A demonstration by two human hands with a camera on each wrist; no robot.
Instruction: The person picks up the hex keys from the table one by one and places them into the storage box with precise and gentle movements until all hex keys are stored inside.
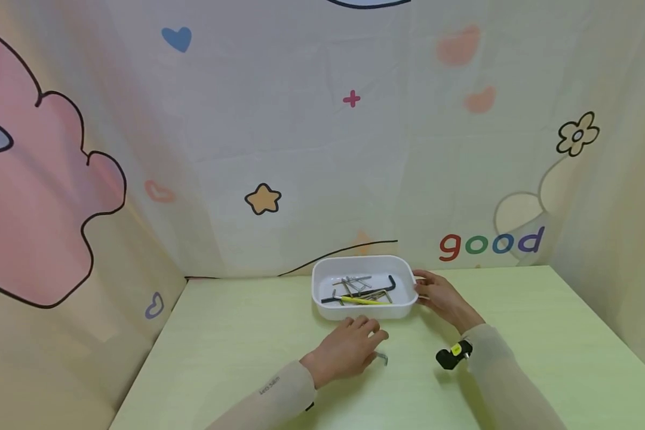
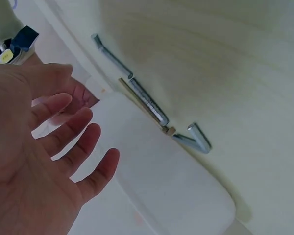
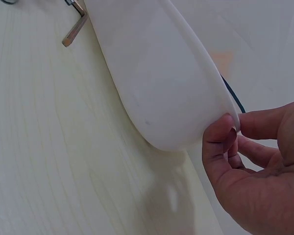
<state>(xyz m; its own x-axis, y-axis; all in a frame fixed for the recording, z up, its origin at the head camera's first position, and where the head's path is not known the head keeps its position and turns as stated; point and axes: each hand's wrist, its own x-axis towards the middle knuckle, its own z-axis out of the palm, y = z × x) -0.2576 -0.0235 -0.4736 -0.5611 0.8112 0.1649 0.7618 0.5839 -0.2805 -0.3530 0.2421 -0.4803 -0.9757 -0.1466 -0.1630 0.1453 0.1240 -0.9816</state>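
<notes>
A white plastic box (image 1: 365, 312) stands near the back of the table, with a black hex key (image 1: 391, 283), a yellow-handled one (image 1: 362, 301) and several metal ones inside. My right hand (image 1: 445, 300) pinches the rim at its right end, thumb and fingers on the edge in the right wrist view. In front of the box my left hand (image 1: 346, 349) hovers with relaxed, spread fingers and holds nothing. Below it, a silver hex key (image 1: 383, 358) lies on the table, partly hidden by the hand. The left wrist view shows several loose metal pieces along the box, among them a bent key (image 2: 200, 139).
The pale green tabletop (image 1: 220, 346) ends at a printed curtain (image 1: 301, 119) close behind the box. More curtain hangs at both sides. A black wrist camera (image 1: 454, 355) is strapped at the right sleeve.
</notes>
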